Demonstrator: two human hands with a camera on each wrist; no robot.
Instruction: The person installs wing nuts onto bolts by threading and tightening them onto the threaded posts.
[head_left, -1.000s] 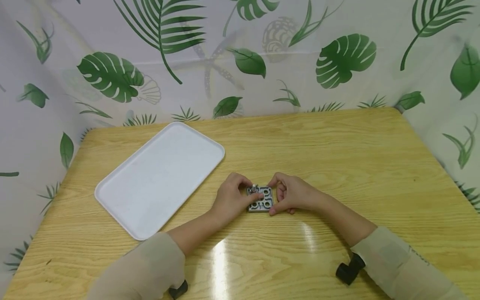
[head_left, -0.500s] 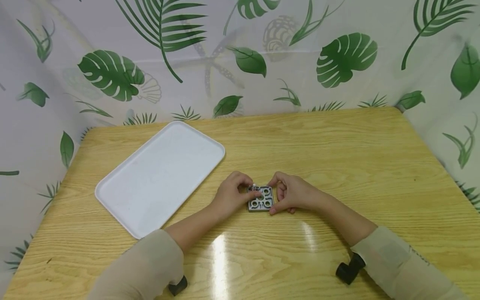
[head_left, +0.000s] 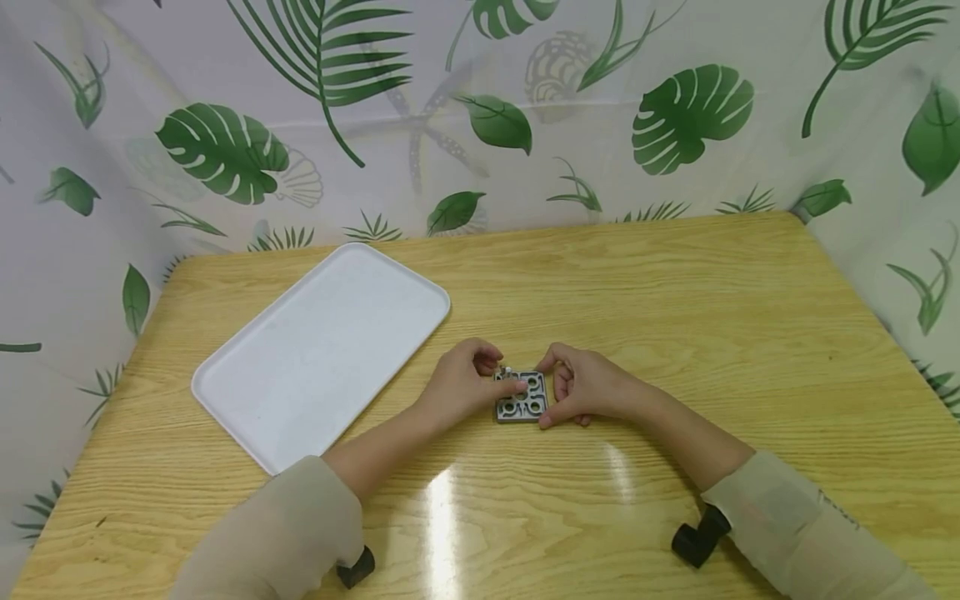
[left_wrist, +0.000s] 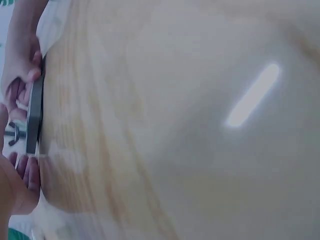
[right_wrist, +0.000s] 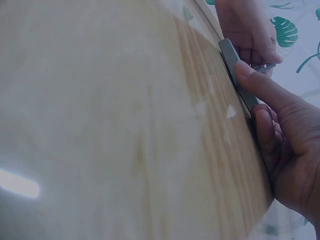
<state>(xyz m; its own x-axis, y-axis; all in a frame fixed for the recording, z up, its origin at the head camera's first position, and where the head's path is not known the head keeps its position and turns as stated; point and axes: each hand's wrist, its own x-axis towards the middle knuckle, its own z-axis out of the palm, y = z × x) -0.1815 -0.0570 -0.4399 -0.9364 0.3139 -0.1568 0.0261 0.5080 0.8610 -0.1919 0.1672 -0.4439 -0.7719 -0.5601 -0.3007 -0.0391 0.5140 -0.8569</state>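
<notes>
A small square metal plate (head_left: 525, 414) with several round holes lies flat on the wooden table. At its far left corner a bolt with a wing nut (left_wrist: 16, 134) stands up from it. My right hand (head_left: 596, 385) holds the plate's right side between thumb and index finger. The left hand (head_left: 459, 387) is at the wing nut, its thumb reaching over the plate and its other fingers beyond the nut. In the left wrist view those fingers (left_wrist: 33, 175) appear apart from the wing nut. The right wrist view shows the plate (right_wrist: 231, 54) edge-on, its corner near the left hand.
To the left on the table (head_left: 675, 300) lies a white rectangular tray (head_left: 322, 350), set at a slant, with a raised rim. A leaf-printed cloth (head_left: 570, 125) hangs behind and along the sides. Black wrist devices (head_left: 699, 537) sit under both sleeves.
The left hand's fingers have shifted slightly away from the wing nut and spread from the thumb. The wing nut looks slightly turned. The right hand and the plate stay in place.
</notes>
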